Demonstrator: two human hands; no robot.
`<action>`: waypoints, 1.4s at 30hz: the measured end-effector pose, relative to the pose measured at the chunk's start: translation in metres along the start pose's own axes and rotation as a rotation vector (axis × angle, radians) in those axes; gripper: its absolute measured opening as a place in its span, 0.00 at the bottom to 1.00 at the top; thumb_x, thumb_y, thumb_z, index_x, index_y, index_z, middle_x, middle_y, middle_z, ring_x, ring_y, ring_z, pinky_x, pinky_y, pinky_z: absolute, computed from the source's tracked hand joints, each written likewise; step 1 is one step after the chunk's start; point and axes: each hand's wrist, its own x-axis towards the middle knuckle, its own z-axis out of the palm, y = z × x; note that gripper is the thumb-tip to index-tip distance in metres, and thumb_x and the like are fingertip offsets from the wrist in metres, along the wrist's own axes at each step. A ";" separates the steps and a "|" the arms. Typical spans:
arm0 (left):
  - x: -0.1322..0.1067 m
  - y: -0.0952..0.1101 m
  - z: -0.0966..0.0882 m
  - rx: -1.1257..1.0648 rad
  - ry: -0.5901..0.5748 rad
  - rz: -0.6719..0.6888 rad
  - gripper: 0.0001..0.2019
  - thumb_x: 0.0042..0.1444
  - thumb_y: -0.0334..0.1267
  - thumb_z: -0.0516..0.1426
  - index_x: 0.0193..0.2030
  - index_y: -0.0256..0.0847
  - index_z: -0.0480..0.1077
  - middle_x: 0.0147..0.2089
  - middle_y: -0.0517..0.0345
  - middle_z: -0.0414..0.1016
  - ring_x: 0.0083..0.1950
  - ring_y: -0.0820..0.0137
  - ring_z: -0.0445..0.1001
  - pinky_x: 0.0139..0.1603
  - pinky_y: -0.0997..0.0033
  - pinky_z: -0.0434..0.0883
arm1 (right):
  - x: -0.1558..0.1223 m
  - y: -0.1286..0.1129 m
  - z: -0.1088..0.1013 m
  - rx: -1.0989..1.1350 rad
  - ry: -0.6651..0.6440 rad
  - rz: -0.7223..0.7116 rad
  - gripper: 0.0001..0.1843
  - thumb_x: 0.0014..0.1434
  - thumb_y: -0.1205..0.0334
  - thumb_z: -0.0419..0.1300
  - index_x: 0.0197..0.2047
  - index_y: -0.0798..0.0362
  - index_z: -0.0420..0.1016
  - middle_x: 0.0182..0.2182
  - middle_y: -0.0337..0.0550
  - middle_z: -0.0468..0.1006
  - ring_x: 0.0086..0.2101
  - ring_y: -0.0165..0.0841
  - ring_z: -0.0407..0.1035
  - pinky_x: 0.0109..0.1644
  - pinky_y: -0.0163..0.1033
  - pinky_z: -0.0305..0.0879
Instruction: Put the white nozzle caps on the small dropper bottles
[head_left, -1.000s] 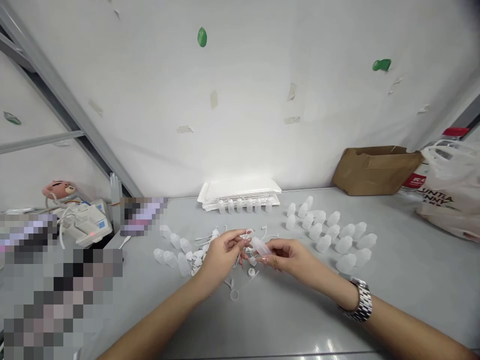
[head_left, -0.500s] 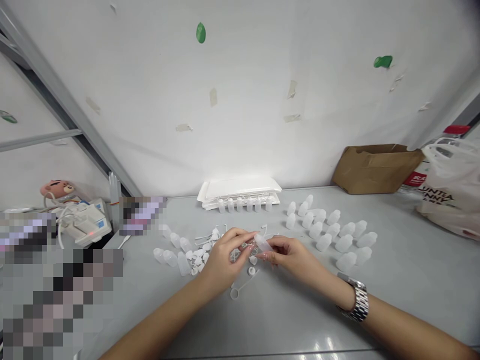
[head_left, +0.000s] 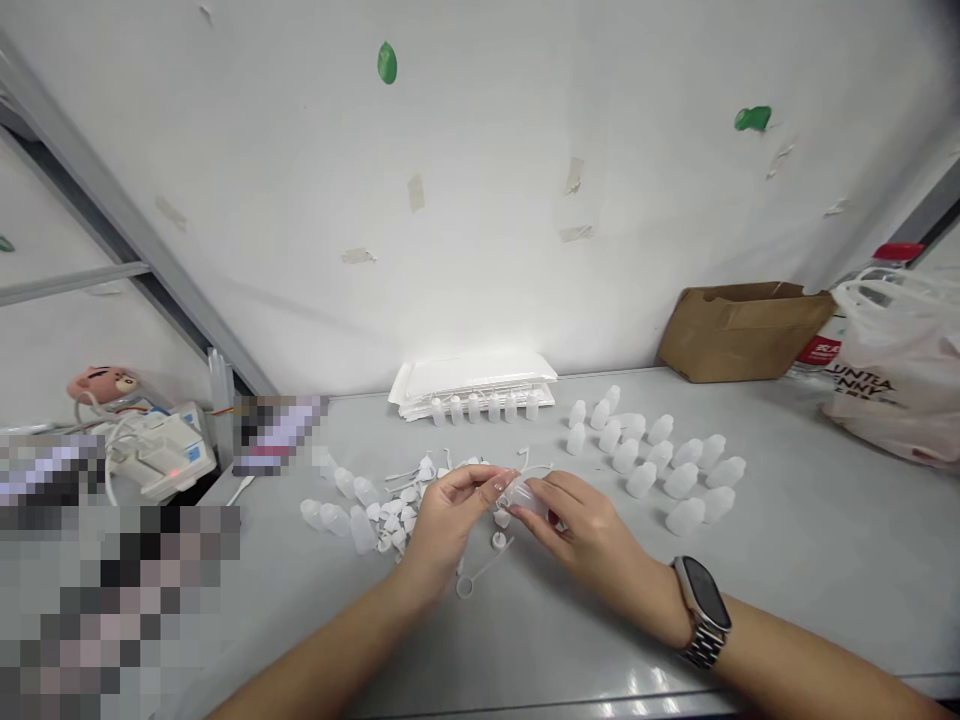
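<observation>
A small translucent plastic bottle [head_left: 531, 497] lies tilted in the fingers of my right hand [head_left: 589, 520], which is closed around its body. My left hand [head_left: 448, 520] pinches at the bottle's neck end, on a thin white ring strap [head_left: 534, 468] that arcs above the fingers. How far the ring sits on the neck is hidden by the fingertips. Just below the hands lie a white cap [head_left: 499, 540] and a loose ring strap [head_left: 465, 587]. Left of my left hand is a heap of white caps and nozzle pieces [head_left: 394, 520].
Several translucent bottles [head_left: 641, 480] stand at the right, and others [head_left: 362, 528] lie at the left. A row of capped bottles [head_left: 474, 408] stands before a white stack [head_left: 480, 372]. Behind are a cardboard box [head_left: 739, 335] and plastic bag [head_left: 896, 380]; a power strip [head_left: 169, 455] is left.
My right hand has turned and closed further over the bottle, and the bottle lies flatter. The white strap now arcs over it. The view has shifted slightly.
</observation>
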 end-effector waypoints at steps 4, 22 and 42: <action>-0.002 -0.003 0.006 -0.053 0.038 -0.009 0.10 0.46 0.41 0.63 0.33 0.38 0.76 0.39 0.52 0.78 0.45 0.65 0.73 0.48 0.66 0.67 | -0.002 -0.003 0.002 -0.143 0.056 -0.090 0.11 0.63 0.65 0.47 0.37 0.57 0.70 0.25 0.47 0.70 0.27 0.34 0.63 0.31 0.39 0.62; -0.001 -0.004 0.003 0.022 0.070 0.054 0.12 0.50 0.45 0.59 0.35 0.39 0.78 0.42 0.51 0.79 0.50 0.60 0.71 0.52 0.62 0.65 | 0.019 -0.010 -0.011 0.792 -0.264 0.641 0.15 0.51 0.52 0.60 0.22 0.55 0.71 0.18 0.35 0.65 0.22 0.27 0.59 0.27 0.33 0.56; -0.001 0.002 0.005 -0.090 -0.121 0.045 0.15 0.53 0.46 0.56 0.25 0.39 0.76 0.42 0.51 0.77 0.53 0.61 0.67 0.56 0.62 0.61 | 0.016 -0.006 -0.006 1.628 -0.373 0.736 0.17 0.52 0.53 0.61 0.21 0.58 0.69 0.18 0.36 0.65 0.20 0.24 0.56 0.27 0.33 0.54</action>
